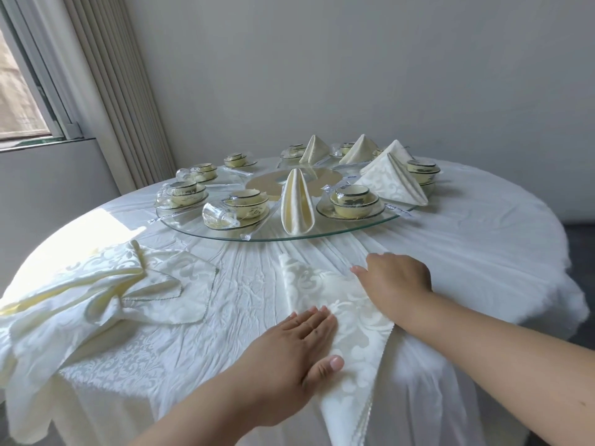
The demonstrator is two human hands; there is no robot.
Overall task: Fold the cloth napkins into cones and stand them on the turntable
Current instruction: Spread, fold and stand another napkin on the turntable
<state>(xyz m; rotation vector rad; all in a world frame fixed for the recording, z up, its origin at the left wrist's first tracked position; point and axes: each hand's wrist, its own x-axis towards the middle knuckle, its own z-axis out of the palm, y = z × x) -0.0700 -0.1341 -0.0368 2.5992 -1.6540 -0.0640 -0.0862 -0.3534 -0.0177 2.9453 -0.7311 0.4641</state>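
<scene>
The left hand (296, 346) lies flat on the near part of a patterned cloth napkin (347, 320), fingers straight and together, thumb spread toward the table's near edge; the right hand (396, 281) presses palm-down on the napkin's right side, fingers pointing left, though whether they curl under the fold cannot be told. The napkin runs from a narrow end near the glass turntable (338, 235) down to a scalloped corner that hangs over the edge of the table (483, 239); a bare strip of wrinkled tablecloth separates its far tip from the turntable rim. To the left, well apart, a heap of unfolded napkins (106, 291) spills over the table's side. On the turntable a rolled cone napkin (297, 204) stands at the near rim, between two sets of bowls (354, 201); three more folded napkins (391, 175) stand toward the far and right rim.
</scene>
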